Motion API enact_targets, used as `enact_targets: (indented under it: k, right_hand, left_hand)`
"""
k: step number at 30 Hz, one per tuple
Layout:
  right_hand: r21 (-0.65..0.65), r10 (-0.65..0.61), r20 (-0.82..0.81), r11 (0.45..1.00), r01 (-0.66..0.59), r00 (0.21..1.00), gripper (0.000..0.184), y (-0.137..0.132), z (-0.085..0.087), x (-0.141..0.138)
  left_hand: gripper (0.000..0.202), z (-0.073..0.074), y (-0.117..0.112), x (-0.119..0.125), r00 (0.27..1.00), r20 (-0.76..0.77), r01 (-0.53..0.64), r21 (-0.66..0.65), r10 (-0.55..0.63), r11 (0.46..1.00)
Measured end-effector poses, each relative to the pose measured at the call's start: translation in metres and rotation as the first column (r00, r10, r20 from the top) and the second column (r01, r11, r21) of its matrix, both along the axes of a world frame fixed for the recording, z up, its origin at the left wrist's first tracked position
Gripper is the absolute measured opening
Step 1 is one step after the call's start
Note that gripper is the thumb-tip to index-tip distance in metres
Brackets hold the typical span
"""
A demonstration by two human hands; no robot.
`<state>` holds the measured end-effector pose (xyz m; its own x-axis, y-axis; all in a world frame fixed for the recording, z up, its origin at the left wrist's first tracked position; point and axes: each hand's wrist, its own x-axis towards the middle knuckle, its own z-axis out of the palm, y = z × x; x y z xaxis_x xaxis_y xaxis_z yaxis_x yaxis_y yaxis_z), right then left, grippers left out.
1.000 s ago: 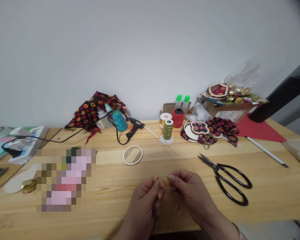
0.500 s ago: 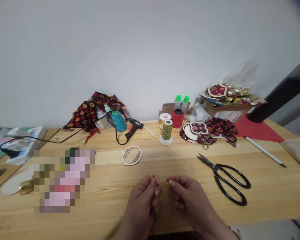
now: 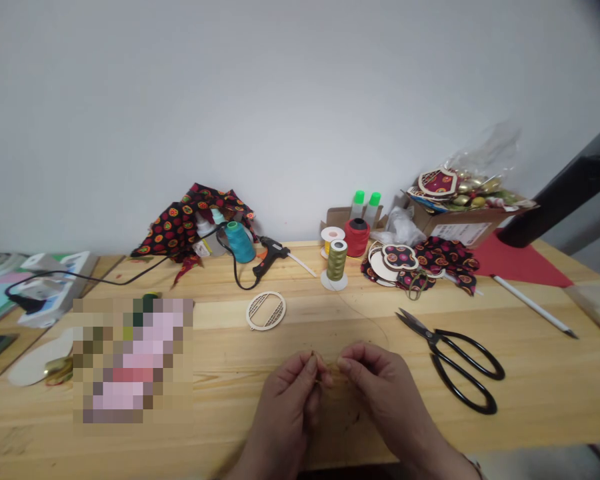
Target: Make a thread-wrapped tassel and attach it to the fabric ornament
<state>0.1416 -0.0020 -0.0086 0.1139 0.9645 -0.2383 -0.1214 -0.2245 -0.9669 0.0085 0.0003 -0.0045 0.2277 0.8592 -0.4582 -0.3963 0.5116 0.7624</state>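
Observation:
My left hand [image 3: 293,400] and my right hand [image 3: 380,390] meet low in the middle of the wooden table [image 3: 530,373]. Both pinch with thumb and forefinger, fingertips almost touching, on something thin and golden between them that I cannot make out. A fine thread curves from the olive-gold thread spool [image 3: 337,261] down toward my hands. A round slotted wooden disc [image 3: 265,310] lies just beyond my left hand. Black scissors [image 3: 455,357] lie shut to the right of my right hand.
Along the wall stand a teal spool [image 3: 239,241], a black glue gun [image 3: 269,255] with its cord, a red spool [image 3: 356,236], patterned fabric [image 3: 180,223] and a cardboard box [image 3: 460,217] of ornaments. A white pencil [image 3: 533,303] lies on the right. A blurred patch covers the left.
My hands stay in the same spot; the fingertips have shifted slightly and closed in toward each other.

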Motion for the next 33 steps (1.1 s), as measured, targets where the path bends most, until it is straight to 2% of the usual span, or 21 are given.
enact_targets:
  k: [4, 7, 9, 10, 14, 16, 26, 30, 33]
  right_hand:
    - [0.205, 0.121, 0.187, 0.966, -0.159, 0.975, 0.011, -0.005, 0.017, 0.009]
    - [0.299, 0.298, 0.35, 0.863, -0.408, 0.888, 0.013, -0.01, 0.025, 0.013]
    - [0.328, 0.357, 0.423, 0.796, -0.508, 0.833, 0.013, -0.012, 0.027, 0.014]
    - [0.34, 0.343, 0.443, 0.791, -0.509, 0.828, 0.013, -0.011, 0.027, 0.013]
    - [0.388, 0.152, 0.496, 0.842, -0.375, 0.855, 0.016, -0.004, 0.023, 0.01]
    - [0.391, 0.103, 0.511, 0.856, -0.338, 0.853, 0.017, 0.0, 0.02, 0.009]
    - [0.368, 0.046, 0.528, 0.887, -0.277, 0.848, 0.016, 0.005, 0.014, 0.008]
    - [0.39, 0.032, 0.567, 0.87, -0.302, 0.823, 0.017, 0.003, 0.015, 0.009]
    - [0.401, 0.027, 0.644, 0.839, -0.368, 0.764, 0.018, 0.001, 0.017, 0.012]
  left_hand:
    - [0.025, -0.004, 0.002, -0.003, 0.997, -0.075, -0.017, 0.03, 0.02, 0.999]
    - [0.026, -0.004, 0.002, -0.003, 0.999, -0.043, 0.004, 0.031, -0.003, 1.0]
    - [0.026, -0.003, 0.001, -0.002, 1.0, -0.002, 0.031, 0.025, -0.031, 0.999]
    - [0.025, -0.002, 0.0, -0.001, 0.999, 0.011, 0.043, 0.025, -0.043, 0.999]
    - [0.027, 0.001, -0.001, 0.003, 0.998, -0.02, 0.061, -0.005, -0.061, 0.998]
    - [0.03, 0.001, -0.001, 0.004, 0.996, -0.045, 0.072, -0.016, -0.073, 0.997]
    - [0.031, -0.004, -0.001, 0.003, 0.99, -0.073, 0.12, 0.01, -0.119, 0.993]
    - [0.032, -0.002, 0.0, 0.004, 0.99, -0.078, 0.121, 0.0, -0.121, 0.993]
    - [0.031, 0.0, -0.001, 0.004, 0.988, -0.079, 0.134, -0.009, -0.134, 0.991]
